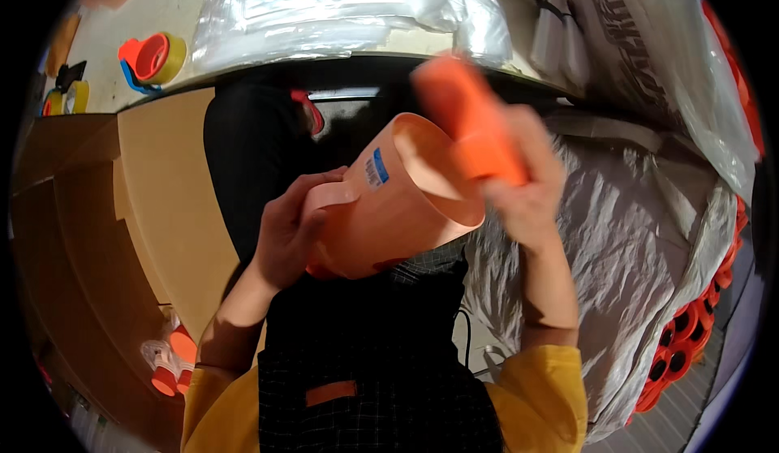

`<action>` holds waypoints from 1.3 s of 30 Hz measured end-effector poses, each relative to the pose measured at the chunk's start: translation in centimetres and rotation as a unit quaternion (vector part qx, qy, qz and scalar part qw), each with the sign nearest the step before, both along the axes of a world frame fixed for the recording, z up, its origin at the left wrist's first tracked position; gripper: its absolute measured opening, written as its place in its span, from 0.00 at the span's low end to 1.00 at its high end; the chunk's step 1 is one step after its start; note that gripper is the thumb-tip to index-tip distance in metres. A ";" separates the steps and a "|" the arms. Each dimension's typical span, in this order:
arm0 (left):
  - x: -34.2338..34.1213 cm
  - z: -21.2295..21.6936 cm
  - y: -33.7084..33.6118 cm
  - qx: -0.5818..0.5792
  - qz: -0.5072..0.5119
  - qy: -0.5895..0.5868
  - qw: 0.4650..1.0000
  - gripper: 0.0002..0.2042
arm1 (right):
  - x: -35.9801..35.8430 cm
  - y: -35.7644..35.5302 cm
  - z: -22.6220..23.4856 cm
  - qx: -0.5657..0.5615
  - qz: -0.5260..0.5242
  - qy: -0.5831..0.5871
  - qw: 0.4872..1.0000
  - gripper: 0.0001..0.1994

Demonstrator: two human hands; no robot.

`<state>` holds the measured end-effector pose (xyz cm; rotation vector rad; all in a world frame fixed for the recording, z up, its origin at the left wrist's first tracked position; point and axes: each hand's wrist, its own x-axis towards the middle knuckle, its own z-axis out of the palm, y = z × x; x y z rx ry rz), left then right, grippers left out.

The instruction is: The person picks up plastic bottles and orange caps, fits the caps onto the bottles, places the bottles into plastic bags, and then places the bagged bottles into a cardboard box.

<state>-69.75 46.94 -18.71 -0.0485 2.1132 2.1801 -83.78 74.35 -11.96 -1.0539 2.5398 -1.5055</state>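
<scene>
A peach-coloured plastic pitcher (pixel 381 222) with a small blue and white label (pixel 376 167) is tilted over my lap, its open mouth facing up and to the right. My left hand (pixel 284 230) is closed round the pitcher's handle. Just right of the mouth, my right hand (pixel 531 181) grips an orange plastic lid (pixel 469 116), blurred by motion and held apart from the rim. Its exact shape is smeared. Inside the pitcher, only the pale wall shows.
An open cardboard box (pixel 174 185) stands at my left, with orange-capped pieces (pixel 165 380) inside. Ahead, the table (pixel 182 2) carries clear plastic bags (pixel 324 10) and tape rolls (pixel 169 57). At right lies a grey-white sack (pixel 600 234), beside several orange parts (pixel 680 343).
</scene>
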 end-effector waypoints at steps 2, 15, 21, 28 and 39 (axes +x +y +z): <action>0.2 0.0 0.0 0.002 -0.002 -0.004 1.000 0.25 | 0.2 -2.5 0.3 0.029 0.110 -0.004 0.993 0.33; 2.2 0.7 0.7 -0.099 -0.037 -0.015 0.994 0.25 | 4.2 0.0 -0.8 0.035 0.031 -0.081 0.996 0.28; 1.5 1.4 0.0 -0.220 -0.061 0.082 0.970 0.27 | 4.3 -1.7 2.2 0.168 0.048 -0.073 0.982 0.26; 3.5 2.2 1.6 -0.232 -0.036 0.051 0.971 0.29 | 4.5 -2.2 2.3 0.149 0.017 -0.089 0.985 0.21; 4.8 0.7 1.7 -0.243 -0.030 0.179 0.953 0.31 | -1.0 1.8 1.2 -0.022 0.048 -0.249 0.967 0.34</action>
